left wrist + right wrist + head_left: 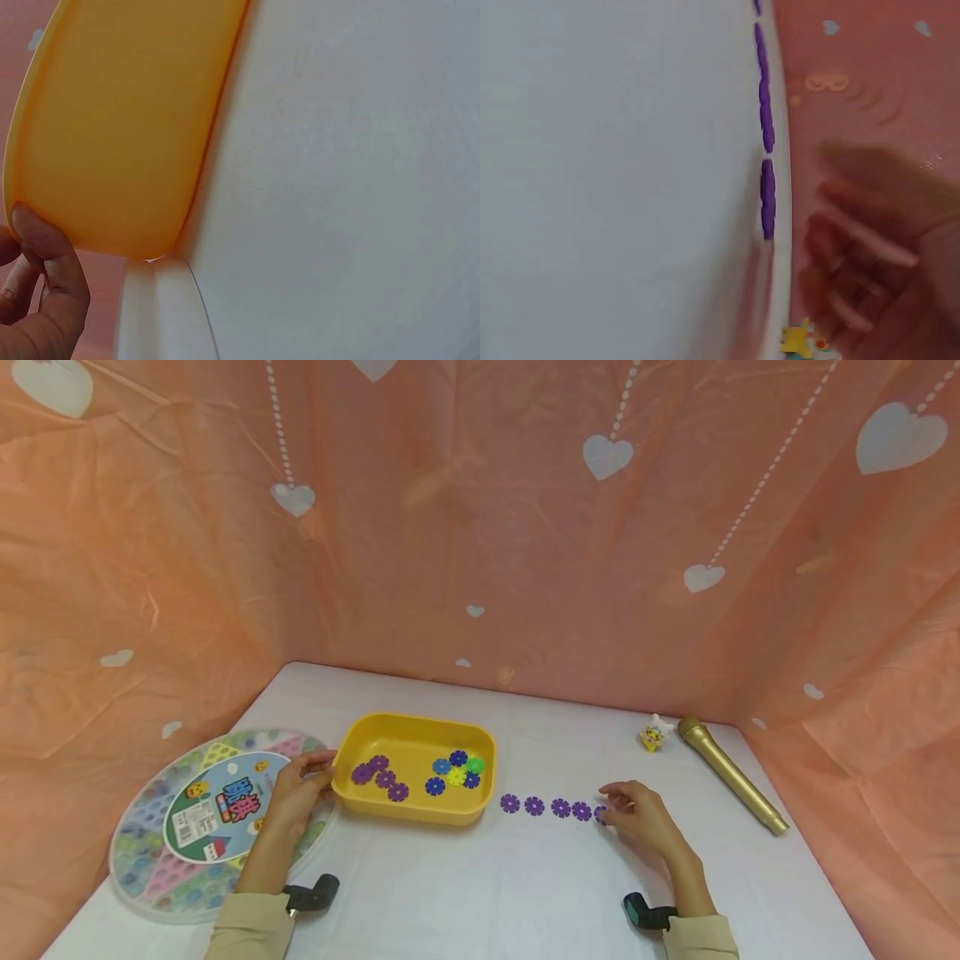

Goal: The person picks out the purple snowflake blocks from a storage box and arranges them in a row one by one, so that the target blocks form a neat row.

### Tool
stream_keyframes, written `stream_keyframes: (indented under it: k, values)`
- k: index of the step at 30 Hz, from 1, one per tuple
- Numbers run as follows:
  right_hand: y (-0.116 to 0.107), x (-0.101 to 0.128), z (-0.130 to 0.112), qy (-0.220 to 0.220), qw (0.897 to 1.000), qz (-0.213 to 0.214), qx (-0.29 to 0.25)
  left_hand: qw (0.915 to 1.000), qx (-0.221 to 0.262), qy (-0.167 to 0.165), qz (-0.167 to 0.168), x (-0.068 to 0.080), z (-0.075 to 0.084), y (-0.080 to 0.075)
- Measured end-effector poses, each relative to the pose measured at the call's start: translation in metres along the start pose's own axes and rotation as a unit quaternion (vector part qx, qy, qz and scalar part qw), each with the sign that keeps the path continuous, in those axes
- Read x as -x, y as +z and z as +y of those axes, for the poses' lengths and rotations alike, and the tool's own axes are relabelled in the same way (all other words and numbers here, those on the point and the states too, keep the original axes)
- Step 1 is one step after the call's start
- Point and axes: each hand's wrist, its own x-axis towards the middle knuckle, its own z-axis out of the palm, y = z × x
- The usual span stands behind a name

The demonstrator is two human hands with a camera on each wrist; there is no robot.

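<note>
My left hand holds the left end of a yellow plastic tray; in the left wrist view the thumb lies against its rim. Inside the tray are several purple notched discs on the left and a cluster of blue, yellow and green ones on the right. Several more purple discs lie flat in a row on the table, running right from the tray. My right hand is at the row's right end, partly covering the last disc. It is blurred in the right wrist view, its fingers loosely bent with nothing between them.
A round, clear case with a printed label lies on the left, under my left forearm. At the back right are a small white-and-yellow figurine and a gold microphone. Orange cloth with hearts hangs around the white table.
</note>
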Motion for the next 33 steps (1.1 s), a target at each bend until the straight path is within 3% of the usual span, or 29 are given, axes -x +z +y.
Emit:
stream_keyframes:
  k: [3, 8, 10, 15, 23, 33]
  values:
    - [0.001, -0.013, -0.019, -0.039, 0.998, 0.024, -0.038, 1.0, 0.001, 0.005, 0.001, 0.0, 0.0, -0.001]
    - [0.009, -0.039, -0.088, -0.08, 0.985, 0.028, -0.147, 1.0, 0.003, 0.006, 0.002, -0.001, 0.001, -0.002]
    - [0.017, -0.048, -0.119, -0.087, 0.979, 0.019, -0.186, 1.0, 0.003, 0.007, 0.003, -0.001, 0.001, -0.002]
    - [0.052, -0.075, -0.164, -0.118, 0.959, -0.035, -0.254, 0.9999, 0.004, 0.009, 0.006, -0.001, 0.0, 0.0]
    - [0.125, -0.115, -0.193, -0.137, 0.939, -0.095, -0.3, 0.9999, -0.002, 0.011, 0.002, 0.0, -0.002, 0.0]
    - [0.171, -0.132, -0.215, -0.116, 0.938, -0.105, -0.309, 0.9998, 0.005, 0.017, -0.002, 0.004, 0.0, 0.0]
